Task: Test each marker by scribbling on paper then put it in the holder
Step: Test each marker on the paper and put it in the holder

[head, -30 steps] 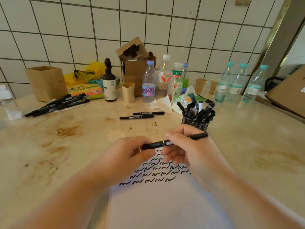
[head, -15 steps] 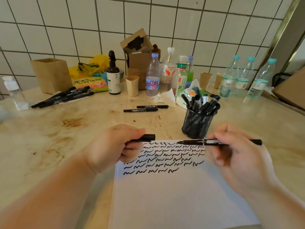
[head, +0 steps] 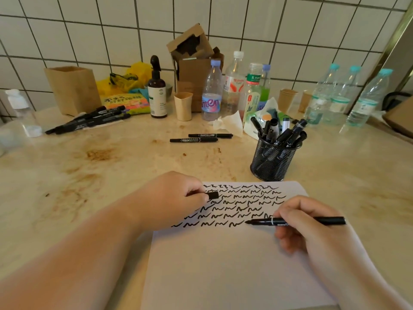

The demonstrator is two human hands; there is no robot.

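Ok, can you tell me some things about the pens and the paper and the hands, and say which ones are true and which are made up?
1. The right hand holds an uncapped marker with its tip at the paper. True.
2. The left hand is empty. False: it pinches the marker's black cap.
3. The mesh holder has no markers in it. False: several markers stand in it.
4. The paper already has rows of black squiggles. True.
5. Two markers lie side by side on the counter beyond the paper. True.
6. The holder stands on the paper. False: it stands on the counter just past the paper's far edge.
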